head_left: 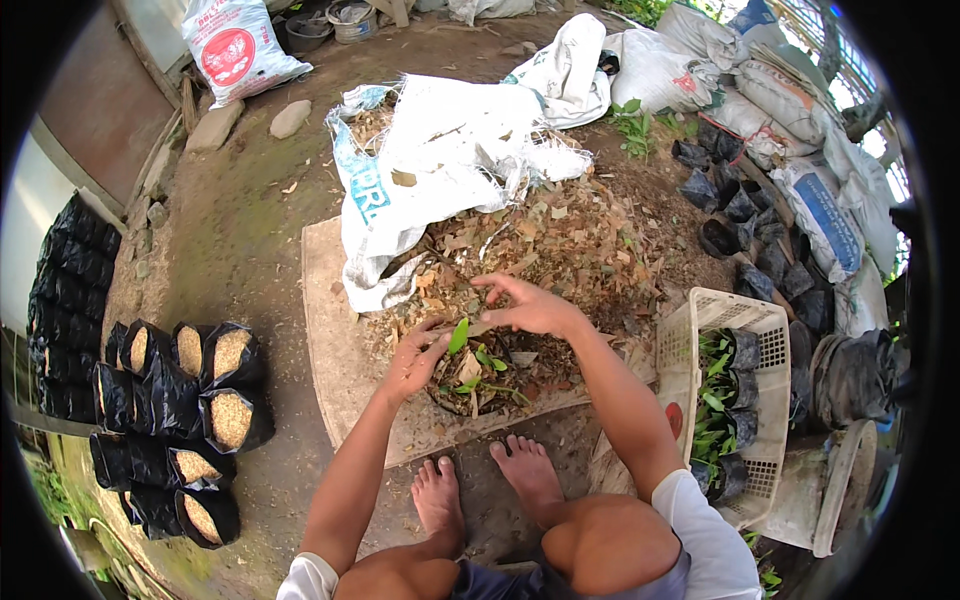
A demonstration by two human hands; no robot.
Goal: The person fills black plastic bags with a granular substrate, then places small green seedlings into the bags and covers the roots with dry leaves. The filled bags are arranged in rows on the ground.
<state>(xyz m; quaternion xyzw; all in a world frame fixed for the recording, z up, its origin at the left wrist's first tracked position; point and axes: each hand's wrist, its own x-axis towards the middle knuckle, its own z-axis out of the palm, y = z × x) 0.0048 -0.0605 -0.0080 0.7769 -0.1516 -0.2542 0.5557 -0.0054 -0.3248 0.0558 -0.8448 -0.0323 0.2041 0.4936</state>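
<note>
A small green seedling [470,367] with a few broad leaves stands among dry leaf litter in front of me, in what looks like a dark-rimmed pot or bag. My left hand [412,365] curves around its left side, thumb and fingers apart. My right hand [535,308] hovers just beyond the plant on the right, fingers spread. A flat brown strip [470,328], perhaps a dry leaf, lies between the fingertips of both hands; whether either grips it is unclear. Beyond the hands rises a heap of brown leaf litter [570,235] on a beige sheet [330,330].
A white sack [450,130] lies over the heap. On the right, a cream plastic crate [773,345] holds bagged seedlings. Filled black polybags [175,400] stand on the left. Stuffed sacks [660,70] and dark empty bags [740,205] lie at the far right.
</note>
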